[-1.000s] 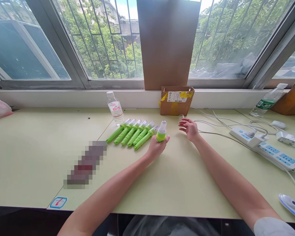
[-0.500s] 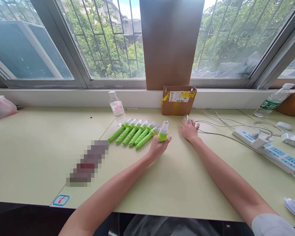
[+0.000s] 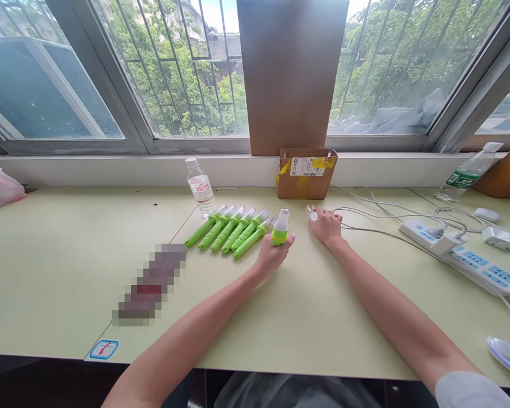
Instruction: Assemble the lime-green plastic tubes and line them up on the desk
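My left hand [image 3: 272, 253] is wrapped round a green stick [image 3: 280, 229], which stands upright with its whitish, ribbed tip on top. Several similar green sticks [image 3: 243, 233] with clear ribbed ends lie side by side on the table, just left of that hand. Farther right, my right hand [image 3: 326, 225] is closed on a small clear plastic cap [image 3: 311, 213] close to the tabletop. The cap is tilted, and part of it is hidden by the fingers.
A labelled water bottle [image 3: 200, 189] stands behind the sticks. An open cardboard box [image 3: 306, 175] sits at the back. To the right are a power strip [image 3: 463, 255], white cables [image 3: 391, 217] and another bottle [image 3: 467, 173]. A pixelated dark object [image 3: 153, 286] lies left.
My right hand has closed on the clear cap, which has gone from upright to tilted and shifted a little left. My left hand still holds its green stick in about the same place.
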Demonstrator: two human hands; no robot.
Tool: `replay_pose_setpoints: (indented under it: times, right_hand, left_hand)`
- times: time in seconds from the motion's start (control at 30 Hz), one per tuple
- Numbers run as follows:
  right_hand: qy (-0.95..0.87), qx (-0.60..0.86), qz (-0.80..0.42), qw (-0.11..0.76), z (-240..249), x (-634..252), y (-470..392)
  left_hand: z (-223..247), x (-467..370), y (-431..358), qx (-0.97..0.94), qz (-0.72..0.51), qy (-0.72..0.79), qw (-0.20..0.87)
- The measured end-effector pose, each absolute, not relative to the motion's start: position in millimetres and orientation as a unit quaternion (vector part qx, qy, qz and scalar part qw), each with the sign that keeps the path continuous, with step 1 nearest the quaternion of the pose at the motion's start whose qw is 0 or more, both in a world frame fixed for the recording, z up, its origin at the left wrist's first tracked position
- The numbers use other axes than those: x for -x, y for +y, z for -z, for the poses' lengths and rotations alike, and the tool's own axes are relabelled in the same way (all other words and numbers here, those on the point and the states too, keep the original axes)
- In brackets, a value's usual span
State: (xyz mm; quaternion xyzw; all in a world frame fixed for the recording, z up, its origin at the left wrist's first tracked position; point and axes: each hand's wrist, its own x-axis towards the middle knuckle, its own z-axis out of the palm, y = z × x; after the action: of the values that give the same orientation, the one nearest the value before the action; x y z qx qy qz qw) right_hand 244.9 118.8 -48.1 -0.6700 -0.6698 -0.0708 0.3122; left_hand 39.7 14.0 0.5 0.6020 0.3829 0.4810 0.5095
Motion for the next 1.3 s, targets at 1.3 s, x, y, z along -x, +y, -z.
replay_pose_setpoints:
  times: [1.3]
  right_hand:
    - [-0.115,0.336,-0.648,0.674,-11,-228,107]
  left_hand:
    - [11,-36,20,-0.694,-0.422,0.414,0.412]
